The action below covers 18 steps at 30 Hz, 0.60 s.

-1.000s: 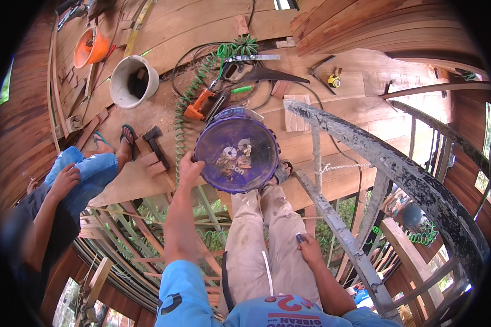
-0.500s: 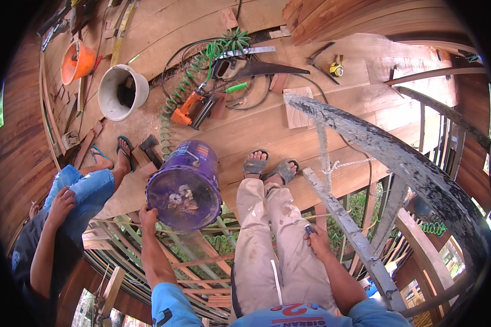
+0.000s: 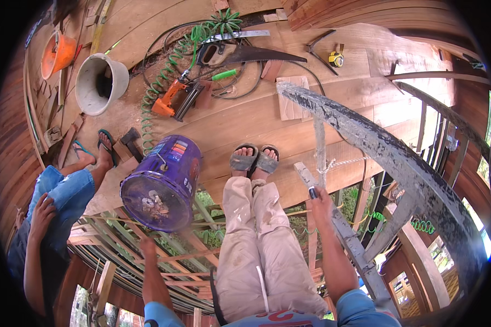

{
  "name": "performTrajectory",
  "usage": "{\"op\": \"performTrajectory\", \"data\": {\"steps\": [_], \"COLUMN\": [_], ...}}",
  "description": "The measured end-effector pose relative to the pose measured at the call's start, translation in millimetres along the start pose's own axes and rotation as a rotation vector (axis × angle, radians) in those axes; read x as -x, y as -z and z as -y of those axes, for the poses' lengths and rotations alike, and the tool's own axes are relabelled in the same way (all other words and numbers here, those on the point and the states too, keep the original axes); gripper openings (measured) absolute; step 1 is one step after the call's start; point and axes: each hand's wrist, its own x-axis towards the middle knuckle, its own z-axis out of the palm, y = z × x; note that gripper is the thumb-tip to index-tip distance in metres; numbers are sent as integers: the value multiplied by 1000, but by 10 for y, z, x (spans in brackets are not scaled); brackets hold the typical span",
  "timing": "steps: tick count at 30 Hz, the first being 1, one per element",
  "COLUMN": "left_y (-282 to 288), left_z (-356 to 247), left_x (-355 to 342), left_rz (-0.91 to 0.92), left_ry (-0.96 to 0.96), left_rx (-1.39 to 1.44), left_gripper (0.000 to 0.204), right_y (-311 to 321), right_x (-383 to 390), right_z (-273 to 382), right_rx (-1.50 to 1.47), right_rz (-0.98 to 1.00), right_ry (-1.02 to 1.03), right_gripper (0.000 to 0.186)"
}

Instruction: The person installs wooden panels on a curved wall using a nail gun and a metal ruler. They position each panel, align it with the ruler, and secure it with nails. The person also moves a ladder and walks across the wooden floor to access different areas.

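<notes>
Left hand [image 3: 147, 248] blurred; couldn't tell if fingers were apart. Purple bucket [image 3: 172, 155] was just beyond them, rim [image 3: 123, 197] likely retaining scraps [image 3: 155, 205]. Right hand [image 3: 323, 201] had fingers clamped on small dark object [image 3: 312, 192].

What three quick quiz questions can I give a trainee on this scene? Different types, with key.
1. Multiple choice: what colour is the bucket nearest the left hand?
A) white
B) purple
C) orange

2. True or false: the yellow tape measure lies to the right of the handsaw in the picture.

3. Open: what does the right hand hold?

Key:
1. B
2. True
3. A small dark object; its exact kind is too small to tell.
</notes>
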Motion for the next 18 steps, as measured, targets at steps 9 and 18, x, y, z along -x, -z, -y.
{"op": "performTrajectory", "data": {"steps": [9,18], "left_y": [-1845,-3788], "left_z": [-3104,-6302], "left_x": [1443,715], "left_rz": [599,260], "left_ry": [-340,-853], "left_rx": [688,292], "left_gripper": [17,35], "right_y": [-171,-137], "right_x": [-977,-1710], "right_z": [381,553], "right_rx": [351,309], "right_rz": [-262,-71], "right_ry": [333,277], "right_gripper": [67,46]}}
